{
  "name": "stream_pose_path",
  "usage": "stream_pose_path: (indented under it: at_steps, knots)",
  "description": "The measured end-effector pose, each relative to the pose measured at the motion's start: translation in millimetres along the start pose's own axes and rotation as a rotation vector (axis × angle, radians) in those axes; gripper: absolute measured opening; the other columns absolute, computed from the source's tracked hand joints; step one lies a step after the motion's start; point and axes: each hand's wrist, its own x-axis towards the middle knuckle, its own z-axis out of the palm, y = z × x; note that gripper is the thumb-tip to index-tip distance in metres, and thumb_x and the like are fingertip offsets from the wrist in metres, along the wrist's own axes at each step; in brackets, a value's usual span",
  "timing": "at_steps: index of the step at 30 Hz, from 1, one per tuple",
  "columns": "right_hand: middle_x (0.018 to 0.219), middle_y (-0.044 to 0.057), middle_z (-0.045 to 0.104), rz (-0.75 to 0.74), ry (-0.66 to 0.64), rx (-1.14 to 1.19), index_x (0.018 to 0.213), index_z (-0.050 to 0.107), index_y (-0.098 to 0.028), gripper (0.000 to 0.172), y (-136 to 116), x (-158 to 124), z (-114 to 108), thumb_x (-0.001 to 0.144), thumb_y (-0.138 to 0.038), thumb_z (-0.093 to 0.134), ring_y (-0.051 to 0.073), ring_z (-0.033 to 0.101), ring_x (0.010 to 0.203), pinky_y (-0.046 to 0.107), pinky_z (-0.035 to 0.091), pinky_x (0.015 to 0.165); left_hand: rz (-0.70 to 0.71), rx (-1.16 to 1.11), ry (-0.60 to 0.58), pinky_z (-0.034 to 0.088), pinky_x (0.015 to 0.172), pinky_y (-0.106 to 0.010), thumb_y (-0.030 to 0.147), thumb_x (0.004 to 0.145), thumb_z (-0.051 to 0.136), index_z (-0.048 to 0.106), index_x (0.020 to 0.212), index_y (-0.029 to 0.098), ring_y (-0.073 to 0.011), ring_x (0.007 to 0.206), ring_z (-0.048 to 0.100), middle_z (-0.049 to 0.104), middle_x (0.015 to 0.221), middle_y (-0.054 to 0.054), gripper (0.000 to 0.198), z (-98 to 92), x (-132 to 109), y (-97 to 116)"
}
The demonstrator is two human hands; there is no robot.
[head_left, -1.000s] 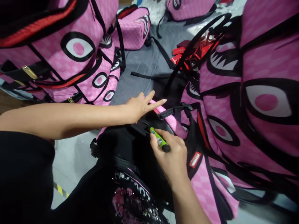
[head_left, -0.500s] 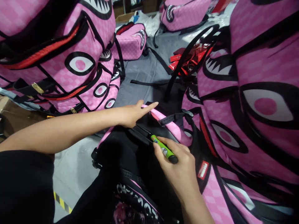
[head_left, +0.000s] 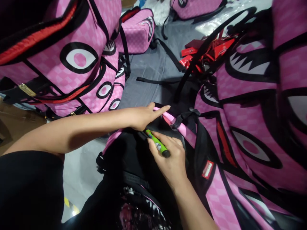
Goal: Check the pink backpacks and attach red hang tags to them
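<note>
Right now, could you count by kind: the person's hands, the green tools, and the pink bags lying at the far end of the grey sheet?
Hands: 2, left hand and right hand
Green tool: 1
Far pink bags: 2
Total: 5

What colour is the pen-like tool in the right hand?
Bright green tool with a black end, in the right hand; head view shows it.

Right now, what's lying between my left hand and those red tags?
In the head view, a grey sheet with a black strap across it separates the left hand from the red tags.
</note>
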Motion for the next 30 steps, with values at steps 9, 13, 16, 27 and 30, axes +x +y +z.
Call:
stream_pose_path:
  at_steps: [9,13,16,27,30]
  knots:
    - [0.092,0.006,0.075,0.035,0.009,-0.061,0.100,0.070,-0.019,0.019,-7.5,0.2,2.7,0.089,-0.031,0.061,0.021,0.070,0.079,0.036,0.046,0.075,-0.008,0.001,0.006,0.052,0.078,-0.026,0.008,0.076,0.059,-0.010,0.154,0.032,-0.0221,0.107,0.063,0.020,0.155,-0.021,0.106,2.2,2.4,-0.8]
    - [0.094,0.006,0.075,0.028,-0.019,-0.024,0.102,0.070,-0.019,0.019,-7.7,-0.4,3.4,0.088,-0.030,0.061,0.021,0.070,0.080,0.037,0.046,0.076,-0.017,-0.012,0.008,0.052,0.078,-0.027,0.010,0.075,0.061,-0.012,0.153,0.033,-0.0207,0.103,0.064,0.020,0.156,-0.020,0.109,3.2,4.6,-1.0]
    - [0.095,0.006,0.075,0.040,0.001,-0.058,0.102,0.069,-0.018,0.019,-9.2,-0.1,3.8,0.088,-0.028,0.062,0.022,0.070,0.082,0.037,0.045,0.076,-0.016,-0.014,0.020,0.051,0.077,-0.026,0.009,0.075,0.061,-0.011,0.153,0.034,-0.0197,0.101,0.064,0.020,0.156,-0.019,0.110,5.8,5.0,-1.9]
    - [0.099,0.007,0.075,0.008,-0.047,0.010,0.104,0.069,-0.019,0.020,-9.2,2.3,4.5,0.087,-0.025,0.064,0.022,0.071,0.083,0.037,0.048,0.076,-0.024,-0.025,0.010,0.051,0.081,-0.027,0.011,0.075,0.064,-0.013,0.153,0.033,-0.0207,0.104,0.063,0.017,0.156,-0.020,0.111,5.3,4.8,-0.5]
    - [0.099,0.008,0.075,0.016,-0.010,-0.023,0.104,0.070,-0.018,0.019,-9.2,2.6,3.6,0.087,-0.025,0.063,0.023,0.071,0.083,0.038,0.047,0.077,-0.024,-0.028,0.001,0.050,0.084,-0.029,0.009,0.076,0.063,-0.012,0.153,0.032,-0.0219,0.106,0.062,0.018,0.156,-0.020,0.110,6.4,5.7,-0.7]
